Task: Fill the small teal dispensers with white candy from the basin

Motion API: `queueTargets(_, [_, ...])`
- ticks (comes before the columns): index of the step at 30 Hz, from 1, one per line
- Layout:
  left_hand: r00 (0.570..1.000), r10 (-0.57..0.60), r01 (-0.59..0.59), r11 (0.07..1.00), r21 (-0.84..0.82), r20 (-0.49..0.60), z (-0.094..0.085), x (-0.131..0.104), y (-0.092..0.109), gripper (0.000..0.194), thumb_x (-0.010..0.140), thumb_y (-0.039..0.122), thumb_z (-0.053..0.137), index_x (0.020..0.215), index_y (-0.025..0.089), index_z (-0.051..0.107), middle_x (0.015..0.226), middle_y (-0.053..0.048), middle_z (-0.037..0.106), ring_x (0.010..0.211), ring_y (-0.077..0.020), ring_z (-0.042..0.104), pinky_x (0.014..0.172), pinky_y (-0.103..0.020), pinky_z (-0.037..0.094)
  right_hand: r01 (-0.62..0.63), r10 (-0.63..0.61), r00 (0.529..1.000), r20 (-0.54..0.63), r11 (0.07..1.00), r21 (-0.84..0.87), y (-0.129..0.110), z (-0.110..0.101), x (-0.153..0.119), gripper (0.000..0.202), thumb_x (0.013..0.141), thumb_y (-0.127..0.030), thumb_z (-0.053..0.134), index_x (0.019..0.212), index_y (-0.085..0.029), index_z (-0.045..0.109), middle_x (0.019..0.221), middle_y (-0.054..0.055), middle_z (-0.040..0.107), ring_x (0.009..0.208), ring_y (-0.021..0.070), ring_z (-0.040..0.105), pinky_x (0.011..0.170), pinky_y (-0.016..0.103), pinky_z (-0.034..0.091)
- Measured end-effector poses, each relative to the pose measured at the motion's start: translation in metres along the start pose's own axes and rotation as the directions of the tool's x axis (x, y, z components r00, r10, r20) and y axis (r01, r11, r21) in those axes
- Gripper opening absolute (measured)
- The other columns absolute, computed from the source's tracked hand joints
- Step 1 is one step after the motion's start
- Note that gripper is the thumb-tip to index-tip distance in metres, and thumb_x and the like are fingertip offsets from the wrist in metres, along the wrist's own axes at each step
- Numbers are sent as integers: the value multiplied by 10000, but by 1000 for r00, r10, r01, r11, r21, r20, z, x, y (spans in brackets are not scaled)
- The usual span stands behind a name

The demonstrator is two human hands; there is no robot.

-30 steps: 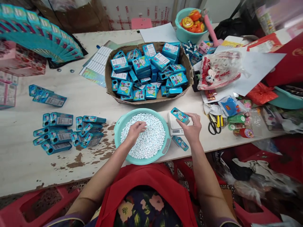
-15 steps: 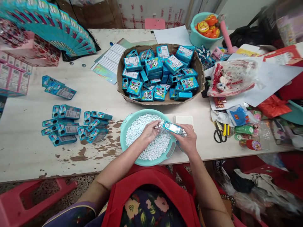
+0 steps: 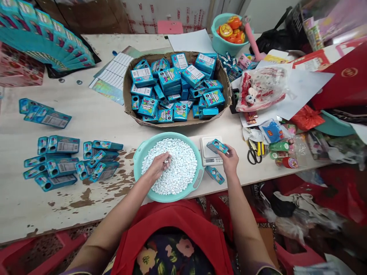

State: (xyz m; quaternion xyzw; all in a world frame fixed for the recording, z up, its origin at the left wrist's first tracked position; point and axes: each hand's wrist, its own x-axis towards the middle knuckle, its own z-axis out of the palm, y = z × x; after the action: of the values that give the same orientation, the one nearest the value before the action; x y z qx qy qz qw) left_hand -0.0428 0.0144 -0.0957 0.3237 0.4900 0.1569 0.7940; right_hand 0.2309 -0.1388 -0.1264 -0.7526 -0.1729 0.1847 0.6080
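Note:
My right hand [image 3: 230,160] grips one end of a small blue candy box [image 3: 218,146], which is on or just above a white kitchen scale [image 3: 204,152]. Another blue candy box [image 3: 215,175] lies on the table just in front of the scale. My left hand [image 3: 159,165] is over a turquoise basin [image 3: 138,157] filled with small white candies [image 3: 180,168]. Its fingers are curled together, with a few white candies showing at the fingertips.
Behind the basin stands a cardboard box [image 3: 134,117] of blue candy boxes. More candy boxes [image 3: 61,166] stand grouped at the left. To the right lie scissors [image 3: 252,154], a yellow cutter [image 3: 260,148] and plastic bags [image 3: 265,91]. A turquoise bucket [image 3: 229,49] holds orange toys.
My right hand has carried the candy box from above the basin's right side to the scale. My left hand has drawn away from that box, staying over the candies. The view has shifted right.

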Motion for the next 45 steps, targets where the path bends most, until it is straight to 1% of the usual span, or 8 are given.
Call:
queueTargets(5, [998,-64,64,995,-70,-2,-5,-1,-1,281,684,237,687,927,122,607,675,-15,581,500,-67,507,443,-167,373,13,-17,998,-56,997,-72,3,-29,-13,658,663,-403,733,1241,-187,505,1280,142,551,1110,243,564,937,449,454])
queueTargets(13, [998,-60,59,997,-46,-12,0,0,3,281,700,353,688,829,116,607,643,-2,537,465,-52,462,391,-155,319,-166,143,968,-205,981,-102,42,-78,-52,498,684,-457,711,1045,-123,630,1049,150,673,960,242,629,891,424,481])
queueTargets(21, [998,-43,38,991,129,38,18,-1,6,296,702,396,672,826,142,586,590,28,475,437,-61,431,374,-168,277,-252,245,962,-119,966,-47,64,-79,-89,466,720,-476,680,1022,-123,637,1034,144,685,961,248,639,902,434,480])
queueTargets(30, [991,-3,-49,925,378,137,70,14,16,226,712,338,631,806,141,575,620,13,518,470,-70,452,420,-181,331,-240,240,971,-16,971,21,65,-78,-107,419,767,-487,631,1036,-166,647,1085,122,680,993,252,635,910,427,489])
queueTargets(33, [971,54,-190,761,621,231,104,27,25,154,739,270,569,808,136,599,566,6,533,498,-100,497,493,-209,405,-236,237,972,-5,971,25,63,-76,-108,410,768,-486,631,1027,-168,640,1070,118,682,993,253,631,913,426,488])
queueTargets(36, [924,92,-378,376,846,372,145,40,43,183,747,182,515,879,150,638,645,-10,604,549,-117,546,568,-226,434,-250,251,968,-18,968,33,60,-73,-109,409,769,-486,630,1022,-164,630,1065,122,678,990,252,627,911,425,488])
queueTargets(39, [862,87,-501,11,865,499,180,50,63,213,735,135,506,873,160,666,867,-40,664,633,-120,584,621,-224,432,-262,264,964,-34,964,38,59,-73,-111,405,771,-480,629,1025,-164,628,1076,122,674,995,251,624,917,422,484])
queueTargets(45, [837,-1,-536,-211,818,548,211,67,72,250,727,118,517,919,160,672,884,-44,669,778,-153,606,671,-224,425,-286,293,953,-79,955,83,70,-74,-114,429,740,-496,649,1003,-156,638,1047,129,686,981,258,632,907,430,487])
